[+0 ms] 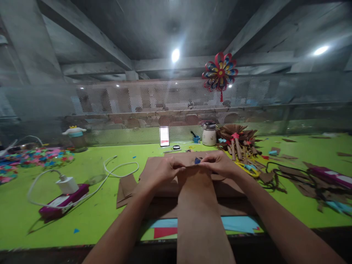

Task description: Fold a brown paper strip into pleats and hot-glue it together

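A long strip of brown paper (pixel 199 216) runs from the middle of the table toward me and past its front edge. At its far end, my left hand (pixel 169 169) pinches the left corner between thumb and fingers. My right hand (pixel 218 164) grips the same end at the right corner. Just beyond the fingertips is a small dark blue piece (pixel 197 160), partly hidden. Beneath the strip lies a stack of brown paper sheets (pixel 154 168). Light blue paper (pixel 239 223) and a red paper piece (pixel 165 232) stick out under the stack at the front.
On the left, a purple power strip (pixel 64 201) carries a white charger (pixel 66 184) and cable. Colourful paper stars (pixel 41 157) cover the far left. A phone (pixel 164 136) and a white bottle (pixel 209 135) stand at the back. Paper scraps and yellow scissors (pixel 249 170) lie right.
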The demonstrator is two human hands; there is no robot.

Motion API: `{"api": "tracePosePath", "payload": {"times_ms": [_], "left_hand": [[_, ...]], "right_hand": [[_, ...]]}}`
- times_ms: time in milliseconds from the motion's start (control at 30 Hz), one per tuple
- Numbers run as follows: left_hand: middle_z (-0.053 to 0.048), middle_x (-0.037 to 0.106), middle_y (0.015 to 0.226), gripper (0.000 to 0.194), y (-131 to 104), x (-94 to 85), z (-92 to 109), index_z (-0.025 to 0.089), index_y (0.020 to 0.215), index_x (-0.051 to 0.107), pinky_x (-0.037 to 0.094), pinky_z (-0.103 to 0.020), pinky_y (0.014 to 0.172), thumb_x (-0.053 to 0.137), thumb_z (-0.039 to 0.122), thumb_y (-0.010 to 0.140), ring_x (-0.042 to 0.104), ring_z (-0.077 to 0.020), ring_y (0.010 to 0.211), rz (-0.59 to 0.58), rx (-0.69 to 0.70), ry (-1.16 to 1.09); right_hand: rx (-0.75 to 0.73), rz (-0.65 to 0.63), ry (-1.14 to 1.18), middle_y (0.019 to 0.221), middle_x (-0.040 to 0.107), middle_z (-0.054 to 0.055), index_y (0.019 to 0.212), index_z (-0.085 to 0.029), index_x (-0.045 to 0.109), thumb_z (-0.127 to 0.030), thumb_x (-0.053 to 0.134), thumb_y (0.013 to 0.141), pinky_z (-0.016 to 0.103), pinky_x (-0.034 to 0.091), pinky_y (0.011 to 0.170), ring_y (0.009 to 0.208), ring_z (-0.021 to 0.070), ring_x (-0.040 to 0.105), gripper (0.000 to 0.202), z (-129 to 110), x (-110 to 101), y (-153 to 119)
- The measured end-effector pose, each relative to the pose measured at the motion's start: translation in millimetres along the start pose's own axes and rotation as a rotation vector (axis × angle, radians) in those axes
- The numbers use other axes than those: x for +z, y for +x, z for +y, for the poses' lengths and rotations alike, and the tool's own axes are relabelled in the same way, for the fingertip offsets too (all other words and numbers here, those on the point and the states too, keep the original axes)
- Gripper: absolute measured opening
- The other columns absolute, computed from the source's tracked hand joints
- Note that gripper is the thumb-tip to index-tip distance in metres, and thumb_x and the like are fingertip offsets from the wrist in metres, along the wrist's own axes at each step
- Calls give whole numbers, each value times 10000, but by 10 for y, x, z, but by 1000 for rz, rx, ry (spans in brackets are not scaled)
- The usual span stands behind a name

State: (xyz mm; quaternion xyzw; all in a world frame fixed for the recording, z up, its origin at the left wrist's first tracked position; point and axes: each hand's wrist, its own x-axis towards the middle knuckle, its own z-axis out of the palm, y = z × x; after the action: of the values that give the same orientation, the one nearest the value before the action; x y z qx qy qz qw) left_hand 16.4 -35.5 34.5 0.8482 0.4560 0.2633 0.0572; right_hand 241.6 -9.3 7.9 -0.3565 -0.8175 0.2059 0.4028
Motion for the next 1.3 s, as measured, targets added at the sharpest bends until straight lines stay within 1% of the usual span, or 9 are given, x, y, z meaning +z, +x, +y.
{"api": "tracePosePath", "payload": {"times_ms": [167,333,600,800,900,1000,1100,1200,1300], "left_hand": [[2,678,657,171,13,52,-167,208,734,708,330,-196,532,574,314,718,554,-123,596,19,-60,-48],[4,673,669,165,7,46,-137,212,736,705,330,-201,541,573,308,715,544,-123,608,41,-79,-94],[-9,580,526,240,21,16,-162,120,581,627,338,-190,528,497,216,760,466,-79,504,-245,-48,-411],[-8,581,534,204,8,2,-182,117,605,630,350,-190,537,522,218,746,494,-89,529,-188,-79,-348],[-5,576,550,208,5,-9,-246,122,657,635,354,-193,540,528,270,756,496,-91,537,-172,-47,-389],[-3,564,572,242,4,-22,-299,123,695,630,350,-196,548,516,321,774,484,-88,551,-168,1,-461],[-5,549,590,263,3,-5,-290,118,715,626,336,-198,543,507,342,786,460,-86,563,-202,31,-574],[9,510,592,248,4,73,-262,119,745,617,312,-195,528,531,350,775,422,-77,554,-251,34,-739],[16,491,619,257,10,189,-251,125,802,616,307,-193,539,553,371,760,398,-70,562,-280,-13,-885]], "right_hand": [[75,-79,87,490,590,15,689,-109,674,-387,584,723,168,326,388,388,60,460,294,3,-19,-19],[139,-140,156,427,530,-9,689,-106,663,-426,590,705,170,319,387,369,59,444,329,48,-44,-15],[158,-210,152,429,527,-12,740,-104,660,-437,556,731,174,331,390,366,69,464,349,137,-8,-4],[197,-312,240,413,527,-19,850,-109,651,-459,521,757,165,298,355,344,70,463,385,74,-77,-39],[218,-239,338,476,566,-5,979,-112,617,-471,477,781,173,328,356,373,89,510,433,83,-78,-27],[144,-88,416,722,647,49,1091,-131,564,-428,503,780,209,436,482,548,111,585,435,64,-20,0],[-11,-162,435,942,633,68,1173,-179,514,-327,592,734,262,469,684,816,155,588,470,-52,58,10],[-163,-267,364,985,604,65,1074,-199,597,-276,567,756,287,447,759,891,167,558,328,-178,104,9],[-269,-197,282,951,579,65,941,-191,662,-259,582,747,289,434,768,879,163,545,220,-213,124,17]]}}
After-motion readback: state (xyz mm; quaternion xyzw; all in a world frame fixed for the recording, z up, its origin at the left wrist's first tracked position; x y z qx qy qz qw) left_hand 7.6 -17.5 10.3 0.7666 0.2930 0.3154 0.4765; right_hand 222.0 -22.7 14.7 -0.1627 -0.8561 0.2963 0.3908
